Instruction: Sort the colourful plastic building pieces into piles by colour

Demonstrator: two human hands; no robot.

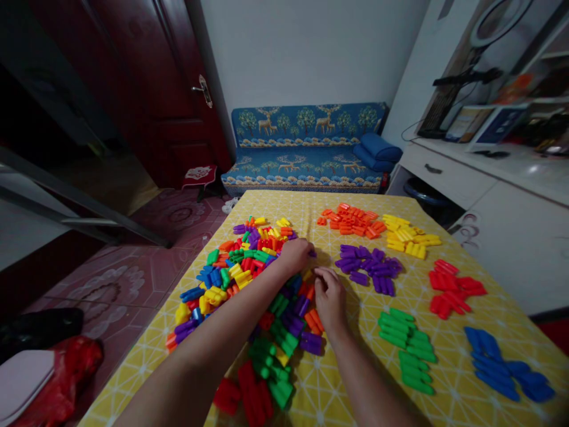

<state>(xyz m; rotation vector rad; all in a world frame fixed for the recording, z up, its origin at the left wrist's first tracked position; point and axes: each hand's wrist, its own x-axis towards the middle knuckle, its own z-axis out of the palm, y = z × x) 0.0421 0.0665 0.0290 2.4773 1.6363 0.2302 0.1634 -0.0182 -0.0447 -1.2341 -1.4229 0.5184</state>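
Note:
A large mixed pile of coloured plastic pieces [242,255] covers the left half of the table. My left hand [297,255] reaches over the pile to its right edge, fingers closed around a purple piece [312,253] that barely shows. Just nearer to me, my right hand [329,293] is at the pile's right side, fingers curled beside orange pieces; whatever it grips is hidden. To the right lie separate groups: orange pieces [353,220], yellow pieces [409,235], purple pieces [371,267], red pieces [453,287], green pieces [409,344] and blue pieces [502,362].
The table has a yellow patterned cloth [329,379]. Beyond it stands a blue sofa [306,157] with folded blue cushions [377,151]. A white cabinet [502,219] is at the right. A small red stool [200,175] stands by the dark red door [146,89].

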